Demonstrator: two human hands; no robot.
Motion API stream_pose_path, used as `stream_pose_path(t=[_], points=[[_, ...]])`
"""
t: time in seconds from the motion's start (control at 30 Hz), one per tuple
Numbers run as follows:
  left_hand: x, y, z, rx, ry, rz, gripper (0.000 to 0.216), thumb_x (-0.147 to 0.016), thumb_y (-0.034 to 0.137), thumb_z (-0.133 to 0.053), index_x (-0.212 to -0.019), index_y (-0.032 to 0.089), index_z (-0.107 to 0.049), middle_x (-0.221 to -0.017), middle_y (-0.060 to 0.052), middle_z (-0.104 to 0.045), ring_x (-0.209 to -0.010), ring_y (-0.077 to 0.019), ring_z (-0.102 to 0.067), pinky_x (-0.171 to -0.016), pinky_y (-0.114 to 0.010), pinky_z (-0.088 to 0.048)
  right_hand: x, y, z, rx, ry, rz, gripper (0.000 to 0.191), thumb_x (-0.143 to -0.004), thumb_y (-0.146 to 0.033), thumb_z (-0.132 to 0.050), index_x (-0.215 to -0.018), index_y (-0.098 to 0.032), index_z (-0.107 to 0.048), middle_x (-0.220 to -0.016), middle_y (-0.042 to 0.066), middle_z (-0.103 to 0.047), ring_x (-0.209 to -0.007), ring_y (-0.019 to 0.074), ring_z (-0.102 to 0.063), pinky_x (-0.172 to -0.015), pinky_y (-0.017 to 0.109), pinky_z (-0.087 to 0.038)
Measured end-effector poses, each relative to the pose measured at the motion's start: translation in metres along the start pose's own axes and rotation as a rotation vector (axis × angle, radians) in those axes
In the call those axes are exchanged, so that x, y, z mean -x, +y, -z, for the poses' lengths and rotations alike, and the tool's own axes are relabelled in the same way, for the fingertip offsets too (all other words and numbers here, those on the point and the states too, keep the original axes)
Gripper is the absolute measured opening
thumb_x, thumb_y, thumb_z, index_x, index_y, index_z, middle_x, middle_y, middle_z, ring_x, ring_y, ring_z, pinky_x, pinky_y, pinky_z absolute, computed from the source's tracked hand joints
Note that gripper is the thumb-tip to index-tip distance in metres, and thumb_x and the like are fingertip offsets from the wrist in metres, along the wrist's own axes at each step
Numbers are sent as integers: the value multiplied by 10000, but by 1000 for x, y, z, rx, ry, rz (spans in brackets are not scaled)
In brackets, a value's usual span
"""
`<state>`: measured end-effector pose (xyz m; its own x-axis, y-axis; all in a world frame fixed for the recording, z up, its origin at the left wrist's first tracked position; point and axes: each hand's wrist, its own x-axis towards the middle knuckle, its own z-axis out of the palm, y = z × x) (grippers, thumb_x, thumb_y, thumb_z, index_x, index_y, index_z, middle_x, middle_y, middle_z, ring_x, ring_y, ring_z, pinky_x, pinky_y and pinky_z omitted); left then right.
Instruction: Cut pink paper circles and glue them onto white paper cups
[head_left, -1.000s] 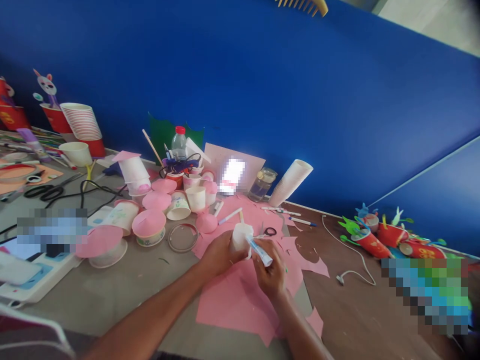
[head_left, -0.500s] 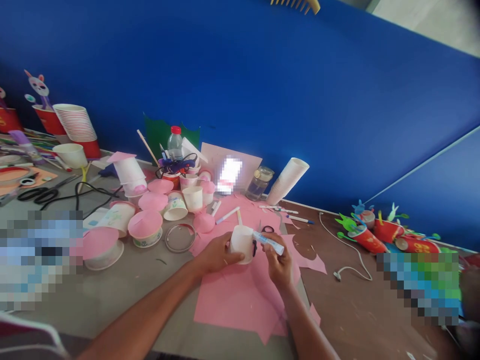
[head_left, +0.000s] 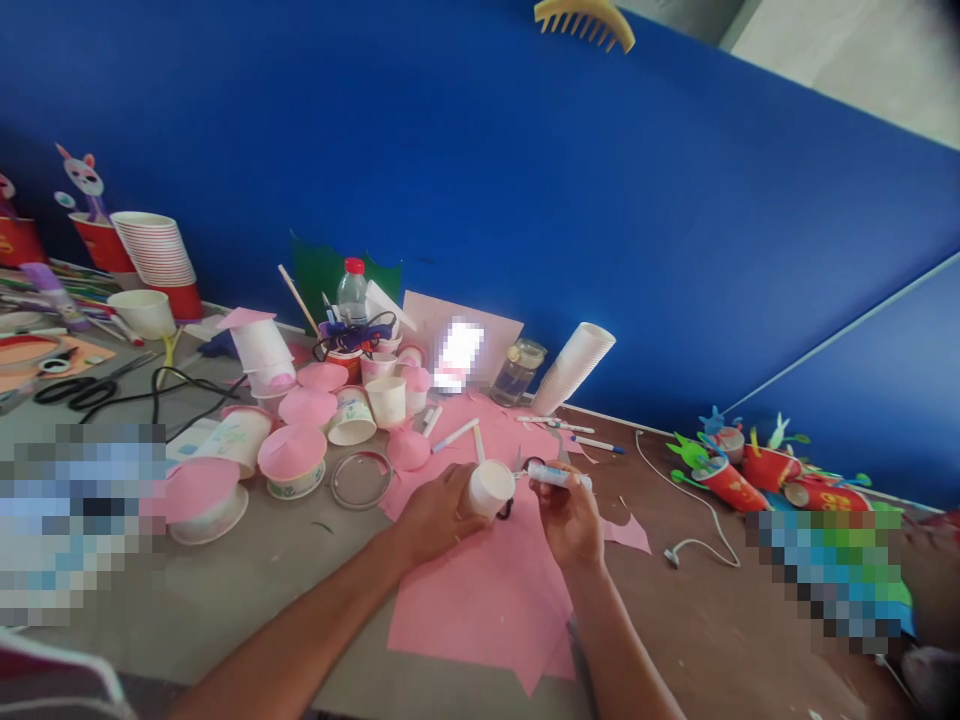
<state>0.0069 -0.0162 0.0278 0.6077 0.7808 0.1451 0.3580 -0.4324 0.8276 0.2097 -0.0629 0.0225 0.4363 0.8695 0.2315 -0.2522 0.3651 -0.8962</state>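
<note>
My left hand point(head_left: 441, 512) is wrapped round a small white paper cup point(head_left: 492, 484), whose round end tilts up and to the right. In my right hand point(head_left: 576, 528) is a slim white tube with blue print point(head_left: 556, 477), pinched between fingers and thumb. The tube's narrow tip points left at the cup, a small gap apart. Both hands are above large pink paper point(head_left: 480, 610). Dark-handled scissors point(head_left: 534, 464) lie behind the cup, partly covered by it.
Pink-topped paper cups and bowls point(head_left: 292, 458) crowd the left, near a metal ring point(head_left: 361, 480). A lit screen point(head_left: 459, 352), a glass jar point(head_left: 519, 370) and stacked cups point(head_left: 576, 366) stand behind. Red cups with cut-outs point(head_left: 731, 482) and a white cable point(head_left: 709, 545) are right.
The tube has moved right, off the cup, and turned closer to level. My left hand has tipped the cup so its round end faces more towards me. The view has shifted slightly.
</note>
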Motion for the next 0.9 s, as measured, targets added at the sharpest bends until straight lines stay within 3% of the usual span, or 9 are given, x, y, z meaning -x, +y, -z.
stream_pose_path(t=[0.23,0.5,0.67,0.77,0.9], points=[[-2,-5,-3,-143,25,15,622,-749,373,-654,-1298,232,-396,-1279,-97,-526,-1085,-293,-561,-880,-374,-440,5,-1,-6,2,29,-40,273,-778,-468,-596,-835,-212,-670,-557,-23,-493,-536,140,-493,-567,318,-456],[-1,-2,-3,-21,38,43,617,-736,351,-662,-1291,251,-413,-1245,-76,-549,-1065,-270,-568,-910,-371,-434,1,-2,-5,-28,-27,-131,241,-839,-447,-524,-882,-242,-643,-538,-50,-520,-453,115,-458,-578,332,-477],[-1,0,-3,52,50,48,606,-713,369,-678,-1262,233,-459,-1188,-82,-591,-1000,-258,-584,-851,-357,-455,1,0,-5,-62,-32,-114,118,-729,-310,-665,-797,-230,-612,-774,10,-664,-695,171,-618,-705,363,-496],[0,3,-4,72,31,27,604,-707,367,-683,-1258,235,-474,-1194,-85,-595,-1029,-268,-574,-872,-363,-445,-1,6,-2,17,23,-33,203,-694,-260,-677,-880,-231,-600,-860,23,-676,-814,198,-636,-793,403,-483],[2,6,-5,93,-13,-6,617,-710,358,-676,-1277,253,-457,-1204,-75,-591,-1039,-265,-572,-883,-365,-446,-5,16,3,169,77,19,364,-700,-279,-686,-1041,-214,-577,-904,44,-665,-848,200,-623,-795,383,-472]])
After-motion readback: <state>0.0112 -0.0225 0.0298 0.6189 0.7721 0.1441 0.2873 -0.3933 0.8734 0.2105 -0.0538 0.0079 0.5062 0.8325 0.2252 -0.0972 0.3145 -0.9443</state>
